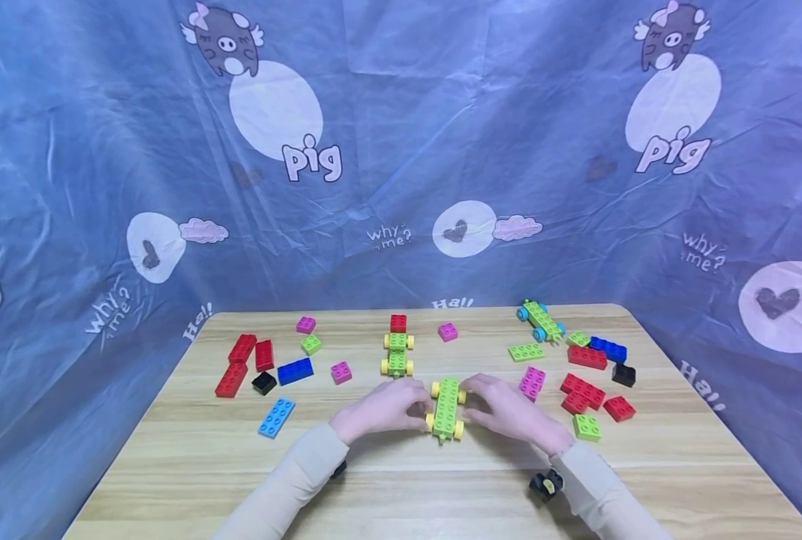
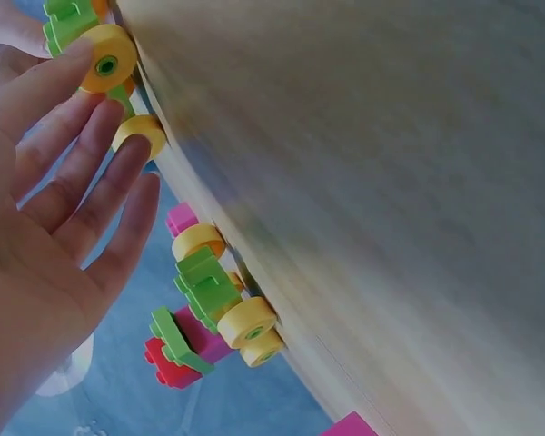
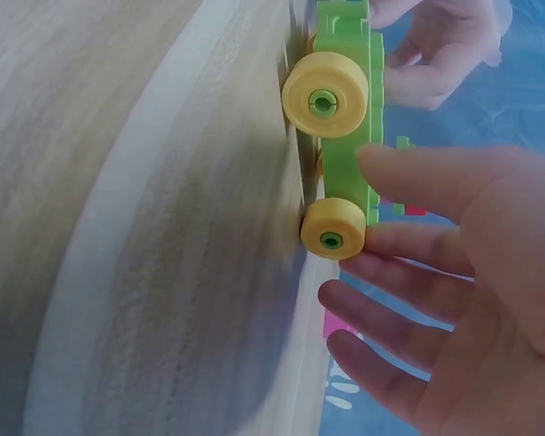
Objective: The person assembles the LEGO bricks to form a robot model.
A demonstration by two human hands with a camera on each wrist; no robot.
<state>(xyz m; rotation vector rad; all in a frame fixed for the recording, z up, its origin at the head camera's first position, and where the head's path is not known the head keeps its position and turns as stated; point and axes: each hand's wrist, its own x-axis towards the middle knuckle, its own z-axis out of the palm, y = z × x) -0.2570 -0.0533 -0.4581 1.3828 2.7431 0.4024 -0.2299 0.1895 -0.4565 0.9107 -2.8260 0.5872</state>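
Observation:
A green toy car base [image 1: 446, 409] with yellow wheels stands on the table between both hands, studs up. My left hand [image 1: 387, 409] is at its left side, the thumb overlapping a yellow wheel [image 2: 107, 59] in the left wrist view and the other fingers loosely extended. My right hand [image 1: 509, 409] flanks the other side. In the right wrist view, its thumb [image 3: 409, 177] lies against the green body and its index finger is right at the smaller-looking wheel [image 3: 333, 229]. Behind stands another yellow-wheeled car [image 1: 397, 362], topped with green and red bricks.
Red bricks [image 1: 232, 379], a blue brick [image 1: 295, 371], a black brick [image 1: 264, 383] and a light-blue brick [image 1: 276, 418] lie left. On the right are several red bricks [image 1: 587, 358], a magenta brick [image 1: 532, 382] and a blue-wheeled green car base [image 1: 541, 321]. A printed blue cloth hangs behind.

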